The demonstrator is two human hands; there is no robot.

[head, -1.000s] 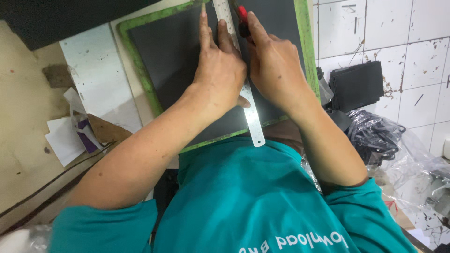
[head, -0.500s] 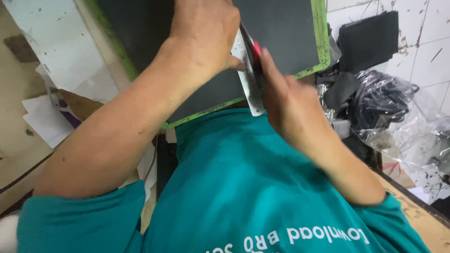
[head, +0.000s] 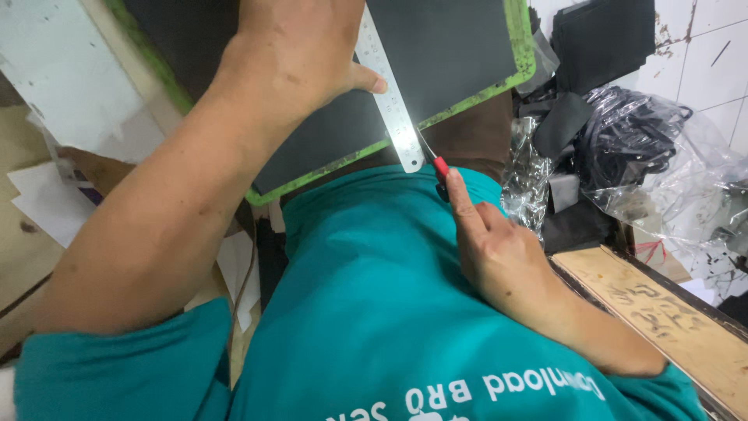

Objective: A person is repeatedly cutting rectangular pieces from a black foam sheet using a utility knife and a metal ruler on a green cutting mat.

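Here the left hand [head: 300, 54], upper centre of the frame, presses flat on a steel ruler [head: 389, 93] that lies slanted across a dark sheet [head: 460, 47] on a green cutting mat [head: 520, 54]. Just below the ruler's lower end, the right hand [head: 499, 249] grips a red-handled knife [head: 439, 165], forefinger stretched along it, blade touching the ruler's edge at the mat's border. Clear plastic bags [head: 662, 148] with black cords sit at right, loose papers [head: 47, 195] at left, on the table [head: 23, 257].

Left hand [head: 300, 54] pins steel ruler [head: 392, 97] on dark sheet [head: 452, 54]; right hand [head: 499, 249] holds red-handled knife [head: 438, 168] at ruler's end.
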